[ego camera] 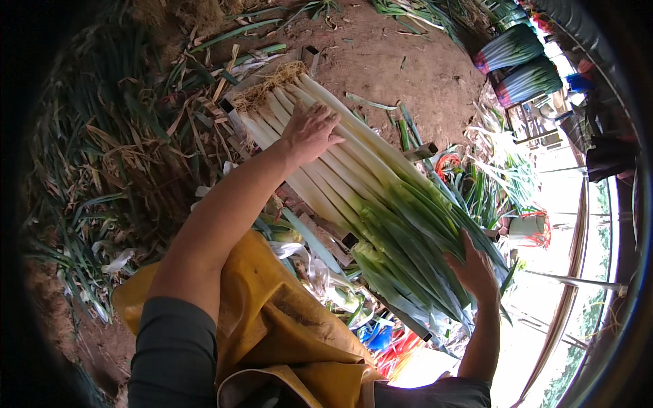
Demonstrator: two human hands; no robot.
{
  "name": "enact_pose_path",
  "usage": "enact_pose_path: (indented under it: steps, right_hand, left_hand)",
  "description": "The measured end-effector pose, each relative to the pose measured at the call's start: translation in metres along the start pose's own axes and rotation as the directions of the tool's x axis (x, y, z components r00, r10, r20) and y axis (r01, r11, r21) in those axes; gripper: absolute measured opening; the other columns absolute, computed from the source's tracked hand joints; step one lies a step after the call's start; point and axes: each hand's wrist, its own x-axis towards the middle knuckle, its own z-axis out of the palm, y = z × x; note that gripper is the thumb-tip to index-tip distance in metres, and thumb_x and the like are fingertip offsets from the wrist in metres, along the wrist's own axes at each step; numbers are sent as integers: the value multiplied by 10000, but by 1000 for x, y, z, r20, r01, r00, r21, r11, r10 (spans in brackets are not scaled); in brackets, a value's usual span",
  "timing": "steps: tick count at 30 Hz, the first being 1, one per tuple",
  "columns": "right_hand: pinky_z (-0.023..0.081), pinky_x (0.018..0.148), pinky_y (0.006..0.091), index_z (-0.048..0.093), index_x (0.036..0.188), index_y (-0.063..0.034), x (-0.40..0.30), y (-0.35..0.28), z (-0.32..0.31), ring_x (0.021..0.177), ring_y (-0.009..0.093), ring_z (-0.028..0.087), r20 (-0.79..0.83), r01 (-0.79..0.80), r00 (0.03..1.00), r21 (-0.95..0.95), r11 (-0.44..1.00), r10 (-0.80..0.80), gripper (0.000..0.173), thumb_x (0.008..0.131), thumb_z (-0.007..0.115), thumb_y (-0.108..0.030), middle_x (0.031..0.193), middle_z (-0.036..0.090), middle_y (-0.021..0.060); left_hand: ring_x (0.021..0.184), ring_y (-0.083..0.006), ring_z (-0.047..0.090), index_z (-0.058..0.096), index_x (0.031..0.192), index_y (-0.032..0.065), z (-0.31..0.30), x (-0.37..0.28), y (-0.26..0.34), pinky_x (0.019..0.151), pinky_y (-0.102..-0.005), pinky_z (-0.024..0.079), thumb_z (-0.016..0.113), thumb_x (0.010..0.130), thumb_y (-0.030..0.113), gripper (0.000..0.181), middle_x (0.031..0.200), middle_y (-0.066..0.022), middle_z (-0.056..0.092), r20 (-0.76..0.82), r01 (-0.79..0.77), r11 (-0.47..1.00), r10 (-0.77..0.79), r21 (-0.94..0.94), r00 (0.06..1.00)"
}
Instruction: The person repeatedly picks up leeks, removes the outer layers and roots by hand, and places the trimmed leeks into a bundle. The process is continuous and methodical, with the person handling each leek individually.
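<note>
A wide layer of large green onions [352,173] lies slantwise across a metal rack [344,250] before me. Their fibrous roots [270,86] gather at the upper left end, and the dark green leaves [408,234] spread toward the lower right. On the white stalks, not far below the roots, rests my left hand [312,131] with its fingers bent; whether it grips a stalk is hidden. My right hand [473,266] touches the outer side of the leaves, thumb and fingers apart.
Loose leaves and dry trimmings [137,153] are heaped at left. Two tied bundles of green onions [528,79] stand at upper right. Red strapping strands [400,354] and a blue item [377,334] lie below the rack. A yellow apron [285,316] covers my front.
</note>
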Motion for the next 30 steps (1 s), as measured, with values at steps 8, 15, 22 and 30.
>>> enact_pose_path:
  steps: [8, 15, 22, 30]
  right_hand:
    - [496, 1155, 526, 561, 1538, 14, 45, -60, 1, 1395, 425, 590, -299, 471, 789, -266, 841, -537, 771, 894, 874, -270, 1505, 619, 243]
    - [436, 1267, 500, 501, 1627, -51, 131, -67, 38, 1501, 439, 521, -209, 658, 737, 0, 753, -643, 763, 938, 822, -120, 1650, 538, 192]
    - [433, 1265, 470, 533, 1622, -50, 145, -62, 59, 1518, 404, 532, -278, 665, 730, 78, 742, -625, 728, 936, 765, 25, 1623, 572, 216]
    - [438, 1258, 443, 616, 1546, -23, 148, -63, 71, 1501, 388, 563, -292, 665, 743, 216, 715, -602, 626, 936, 738, 46, 1594, 608, 208]
  left_hand:
    - [1492, -387, 501, 496, 1555, -72, 14, 12, 0, 1268, -581, 344, 593, 1041, 689, 924, 1534, -259, 558, -122, 57, 996, -65, -63, 990]
    - [1553, -531, 399, 375, 1590, -194, 22, 7, -7, 1314, -587, 300, 575, 1005, 788, 1161, 1645, -419, 381, -233, 264, 954, -292, -141, 928]
    - [1587, -541, 347, 364, 1588, -224, 37, 29, -22, 1345, -570, 251, 516, 990, 853, 1241, 1659, -424, 367, -202, 256, 962, -269, -91, 942]
    - [1530, -566, 422, 356, 1581, -233, 42, 12, -39, 1305, -576, 344, 543, 1005, 821, 1216, 1639, -449, 362, -227, 132, 988, -146, -75, 963]
